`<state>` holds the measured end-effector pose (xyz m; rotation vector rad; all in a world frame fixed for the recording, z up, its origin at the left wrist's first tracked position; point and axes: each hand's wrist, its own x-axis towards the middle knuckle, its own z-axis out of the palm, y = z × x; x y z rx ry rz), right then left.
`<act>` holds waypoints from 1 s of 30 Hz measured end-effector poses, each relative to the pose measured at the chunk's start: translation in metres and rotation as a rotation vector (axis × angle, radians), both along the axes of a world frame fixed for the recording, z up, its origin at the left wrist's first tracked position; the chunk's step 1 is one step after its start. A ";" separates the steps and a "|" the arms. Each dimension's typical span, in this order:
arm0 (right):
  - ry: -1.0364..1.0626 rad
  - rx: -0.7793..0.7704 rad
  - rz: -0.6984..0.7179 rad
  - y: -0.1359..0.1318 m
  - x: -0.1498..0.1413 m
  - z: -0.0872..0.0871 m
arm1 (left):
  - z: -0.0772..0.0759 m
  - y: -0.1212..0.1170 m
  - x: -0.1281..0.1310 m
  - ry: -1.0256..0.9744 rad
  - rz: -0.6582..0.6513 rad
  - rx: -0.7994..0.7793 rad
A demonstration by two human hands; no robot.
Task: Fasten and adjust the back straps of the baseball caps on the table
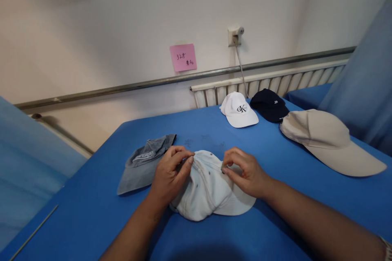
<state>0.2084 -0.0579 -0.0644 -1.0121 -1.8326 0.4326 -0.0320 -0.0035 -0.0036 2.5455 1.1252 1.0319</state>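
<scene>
A pale blue-white cap (208, 189) lies on the blue table (92, 212) right in front of me. My left hand (170, 175) pinches its left edge near the crown, thumb and fingers closed on the fabric. My right hand (245, 173) grips the cap's right side in the same way. A grey denim cap (143, 163) lies flattened just left of my left hand, touching the pale cap's far left edge.
Farther back on the table sit a white cap with a black logo (239, 110), a navy cap (269, 105) and a large beige cap (327, 140). Behind are a radiator (275, 81), a wall socket with cable (235, 36) and a pink note (183, 57). Blue fabric hangs at right.
</scene>
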 end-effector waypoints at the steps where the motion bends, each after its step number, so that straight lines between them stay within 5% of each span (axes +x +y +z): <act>1: -0.058 -0.011 0.001 -0.002 0.000 0.002 | 0.000 0.001 0.000 0.014 -0.006 -0.013; 12: -0.307 -0.143 -0.005 -0.006 -0.006 0.008 | 0.000 -0.004 0.003 0.336 -0.076 -0.048; 21: -0.382 -0.158 0.005 -0.010 -0.007 0.012 | -0.001 -0.002 0.006 0.466 0.060 0.001; 30: -0.541 -0.193 -0.172 -0.012 -0.009 0.012 | -0.003 -0.009 0.008 0.245 0.012 0.075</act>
